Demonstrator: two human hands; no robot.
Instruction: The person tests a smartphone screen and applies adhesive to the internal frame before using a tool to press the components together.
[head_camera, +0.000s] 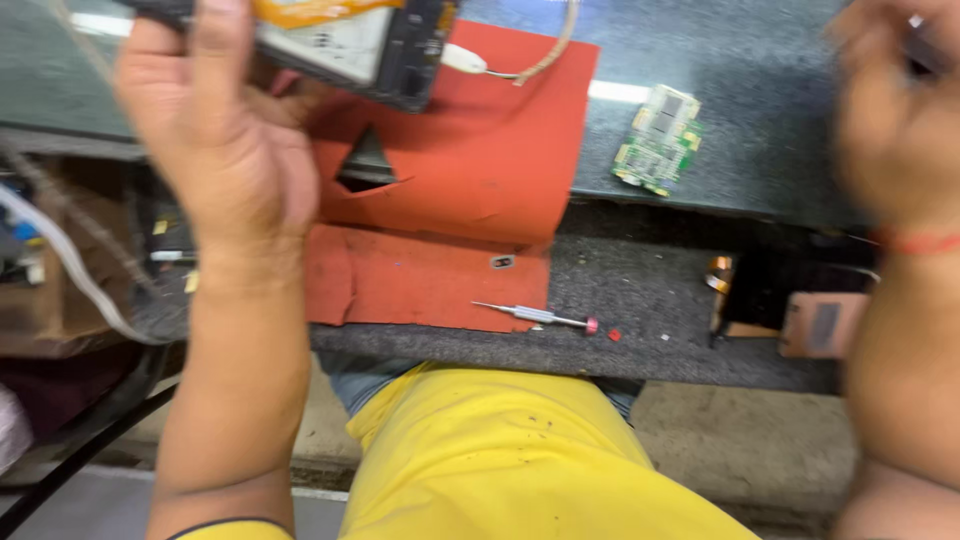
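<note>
A thin metal screwdriver (535, 316) lies on the speckled grey tabletop (650, 290) beside a torn red mat (480, 160). Farther up, the left hand (225, 130) grips an opened phone (350, 45); the blurred right hand (895, 95) looks curled, its grip unclear

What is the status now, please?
Left hand grips opened phone. Right hand raised, blurred, contents unclear. Screwdriver lies on bench; circuit board apart.
</note>
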